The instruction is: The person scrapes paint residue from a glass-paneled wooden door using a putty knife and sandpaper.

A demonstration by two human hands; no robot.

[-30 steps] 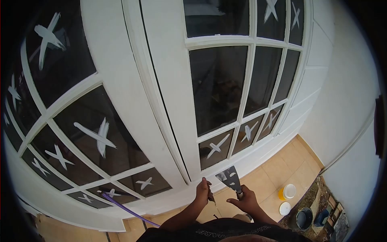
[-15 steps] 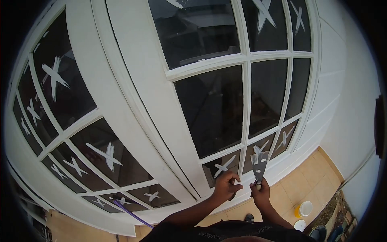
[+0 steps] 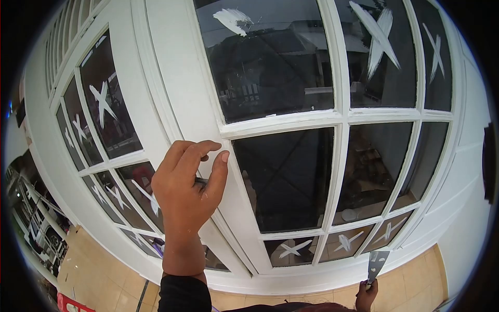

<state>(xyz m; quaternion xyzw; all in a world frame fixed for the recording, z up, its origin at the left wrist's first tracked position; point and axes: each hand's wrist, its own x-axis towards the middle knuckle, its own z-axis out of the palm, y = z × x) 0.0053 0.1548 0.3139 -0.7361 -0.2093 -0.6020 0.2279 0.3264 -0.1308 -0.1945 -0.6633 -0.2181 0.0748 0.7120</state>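
Observation:
My left hand (image 3: 187,190) is raised in front of the white door frame (image 3: 189,88), left of the middle panes. Its thumb and index fingertips are apart, and its other fingers are curled. A small dark thing (image 3: 200,182) shows at its palm; I cannot make out what it is. Low at the right, my right hand (image 3: 366,296) grips a putty knife (image 3: 377,265), blade up, with white smears on the metal. The upper middle pane (image 3: 270,67) carries a white paint smear (image 3: 233,22). A large bare pane (image 3: 291,182) lies below it.
White crosses mark several panes, including the upper right pane (image 3: 377,36) and a lower pane (image 3: 295,248). A tiled floor (image 3: 99,265) runs below. A red item (image 3: 73,304) stands at the lower left, and a white wall (image 3: 468,249) is at the right.
My left hand has risen up and left from beside the right hand. My right hand, still gripping the putty knife, now appears lower and farther right. The view has tilted upward.

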